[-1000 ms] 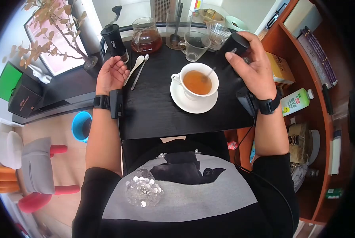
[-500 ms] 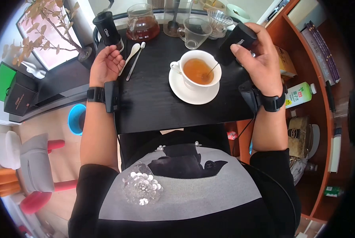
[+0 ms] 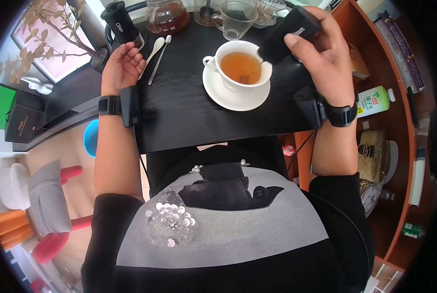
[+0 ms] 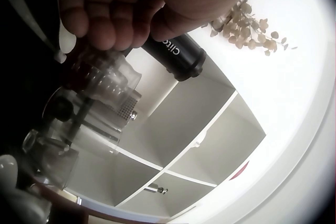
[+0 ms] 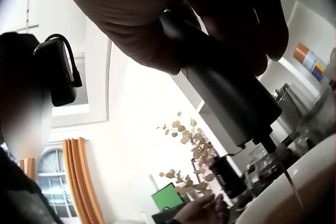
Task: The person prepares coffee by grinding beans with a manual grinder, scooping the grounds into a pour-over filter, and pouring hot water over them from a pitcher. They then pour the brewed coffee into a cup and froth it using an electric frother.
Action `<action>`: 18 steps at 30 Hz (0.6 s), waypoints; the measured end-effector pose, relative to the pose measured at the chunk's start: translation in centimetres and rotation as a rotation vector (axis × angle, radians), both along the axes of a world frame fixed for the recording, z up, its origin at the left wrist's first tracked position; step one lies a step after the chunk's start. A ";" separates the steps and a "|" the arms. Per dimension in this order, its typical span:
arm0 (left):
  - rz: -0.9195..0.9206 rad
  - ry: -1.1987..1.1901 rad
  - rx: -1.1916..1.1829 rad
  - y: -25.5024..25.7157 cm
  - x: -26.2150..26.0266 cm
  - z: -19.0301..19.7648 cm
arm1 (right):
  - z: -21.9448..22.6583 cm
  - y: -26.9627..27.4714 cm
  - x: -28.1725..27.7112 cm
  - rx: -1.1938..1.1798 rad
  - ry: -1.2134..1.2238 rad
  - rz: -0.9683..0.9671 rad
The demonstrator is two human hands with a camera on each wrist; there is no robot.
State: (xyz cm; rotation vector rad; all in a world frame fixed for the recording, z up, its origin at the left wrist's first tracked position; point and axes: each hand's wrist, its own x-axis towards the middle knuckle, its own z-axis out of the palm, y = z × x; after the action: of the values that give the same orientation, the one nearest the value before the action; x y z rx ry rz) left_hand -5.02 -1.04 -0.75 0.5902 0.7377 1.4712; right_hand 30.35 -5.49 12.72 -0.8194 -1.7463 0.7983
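My right hand [image 3: 328, 63] grips a black handheld milk frother [image 3: 287, 36], its thumb along the side. The frother leans over the right rim of a white teacup [image 3: 230, 83], and its thin shaft [image 5: 290, 179] dips into the amber tea [image 3: 235, 66]. Under the cup lies a white saucer [image 3: 233, 103]. My left hand [image 3: 122, 67] is palm up with loosely curled fingers, holding nothing. A white spoon [image 3: 156, 48] and a slim metal stirrer [image 3: 159, 63] lie beside it. Just behind the left hand stands a black hand grinder [image 3: 120, 24].
Along the back of the black table [image 3: 179, 117] stand a glass pot of tea [image 3: 168, 18], a glass mug [image 3: 235, 18] and a ribbed glass dripper [image 3: 266, 14]. Wooden shelves with a green-labelled bottle [image 3: 375, 101] rise at the right. A potted plant [image 3: 98, 58] is at the left.
The head view has tilted down, so the tabletop things sit higher in it. The frother has tilted and come closer over the cup rim. My left hand keeps its pose.
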 end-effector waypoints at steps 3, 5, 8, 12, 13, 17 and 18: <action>-0.009 -0.020 -0.001 0.4 -0.2 -0.5 | -1.7 1.2 -0.3 0.109 0.011 -0.004; -0.007 -0.034 -0.010 0.3 -0.2 -0.5 | -2.1 1.6 -0.3 0.131 -0.040 0.013; 0.027 -0.027 -0.018 0.1 -0.2 -0.4 | -1.6 1.7 -0.2 0.148 -0.089 -0.083; 0.038 -0.022 -0.007 -0.1 0.1 -0.2 | -0.7 0.7 0.4 0.142 -0.154 -0.086; 0.030 -0.009 -0.005 -0.2 0.2 -0.1 | -0.8 0.6 0.4 0.119 -0.104 -0.008; 0.029 0.006 -0.012 -0.3 0.2 0.0 | -1.7 1.0 -0.4 0.116 -0.020 0.063; 0.029 0.007 -0.010 -0.2 0.2 -0.1 | -1.9 1.2 -0.6 0.129 -0.008 0.040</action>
State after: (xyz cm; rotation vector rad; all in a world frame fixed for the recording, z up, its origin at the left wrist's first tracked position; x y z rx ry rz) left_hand -4.80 -1.29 -0.85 0.5794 0.7610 1.4920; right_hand 29.77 -4.32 10.84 -0.7038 -1.8068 0.7013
